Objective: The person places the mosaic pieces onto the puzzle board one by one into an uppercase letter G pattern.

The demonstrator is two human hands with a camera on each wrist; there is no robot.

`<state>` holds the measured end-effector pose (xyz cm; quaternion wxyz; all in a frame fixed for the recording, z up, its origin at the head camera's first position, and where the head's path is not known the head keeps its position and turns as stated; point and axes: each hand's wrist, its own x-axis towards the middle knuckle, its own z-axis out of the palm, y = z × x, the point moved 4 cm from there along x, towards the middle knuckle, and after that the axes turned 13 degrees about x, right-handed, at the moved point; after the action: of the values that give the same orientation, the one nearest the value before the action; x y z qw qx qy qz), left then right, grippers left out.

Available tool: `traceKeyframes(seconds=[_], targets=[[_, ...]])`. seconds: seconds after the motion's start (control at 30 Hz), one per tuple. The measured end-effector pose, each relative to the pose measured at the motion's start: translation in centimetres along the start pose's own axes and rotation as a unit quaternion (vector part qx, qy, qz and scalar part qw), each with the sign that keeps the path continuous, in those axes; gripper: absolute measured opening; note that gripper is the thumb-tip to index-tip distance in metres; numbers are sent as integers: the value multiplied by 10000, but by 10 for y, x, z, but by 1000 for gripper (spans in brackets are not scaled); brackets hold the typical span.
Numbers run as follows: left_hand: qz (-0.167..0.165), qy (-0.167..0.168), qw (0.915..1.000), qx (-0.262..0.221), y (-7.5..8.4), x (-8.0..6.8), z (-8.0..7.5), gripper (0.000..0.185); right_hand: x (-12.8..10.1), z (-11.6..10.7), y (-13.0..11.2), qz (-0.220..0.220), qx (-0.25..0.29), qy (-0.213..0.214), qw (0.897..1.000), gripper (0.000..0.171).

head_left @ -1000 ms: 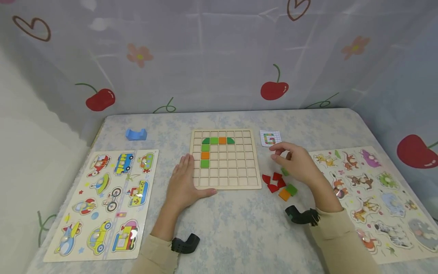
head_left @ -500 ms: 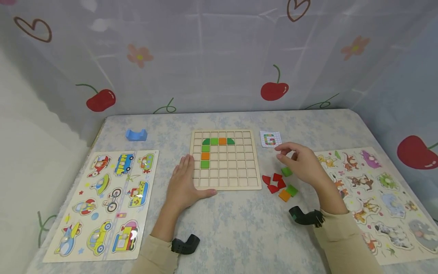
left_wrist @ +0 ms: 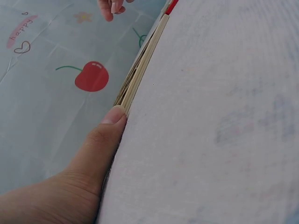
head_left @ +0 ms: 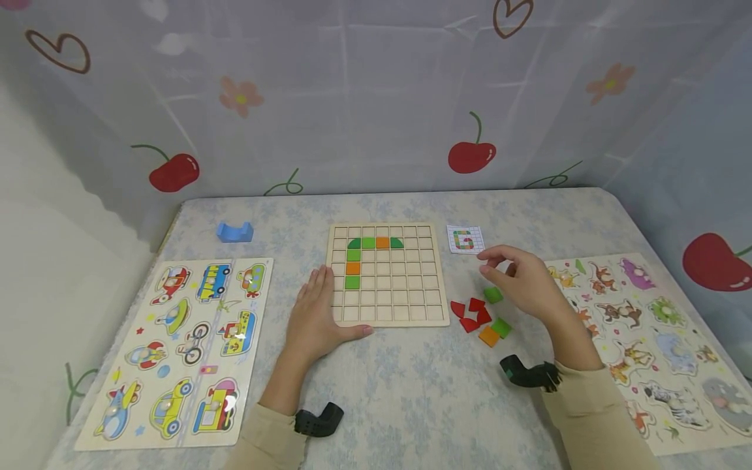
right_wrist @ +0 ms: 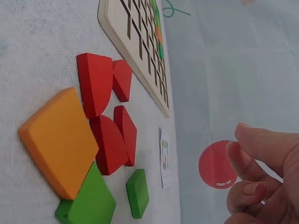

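The left hand lies flat on the surface, fingers straight and together, pressed along the left edge of the wooden grid board; its thumb runs under the board's near-left corner, and the left wrist view shows the thumb tip touching the board's rim. The right hand hovers above the surface to the right of the board with its fingers loosely curled and holding nothing, thumb and forefinger slightly apart. Just below and left of it sits a loose green tile, not touched. Nearer the person lie the red pieces, bunched together just off the board's right edge, with a second green tile and an orange tile touching each other beside them. A small pattern card lies beyond the right hand, near the board's far-right corner. On the board, green and orange tiles fill part of the second row and the second column; the rest of the cells are open. A vehicle puzzle lies well left of the left hand, an animal puzzle close on the right, and a blue block near the far-left edge.
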<state>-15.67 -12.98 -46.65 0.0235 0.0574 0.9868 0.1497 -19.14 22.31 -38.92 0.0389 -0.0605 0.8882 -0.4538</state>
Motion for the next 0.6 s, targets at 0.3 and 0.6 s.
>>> traceKeyframes(seconds=[0.3,0.6], targets=[[8,10,10000,48,-1,0,1,139,-6,12,10,365,-96,-658,9971,27],[1,12,10000,51,-2,1,2,139,-13,44,14,-186,-418,-1395,9892,26]])
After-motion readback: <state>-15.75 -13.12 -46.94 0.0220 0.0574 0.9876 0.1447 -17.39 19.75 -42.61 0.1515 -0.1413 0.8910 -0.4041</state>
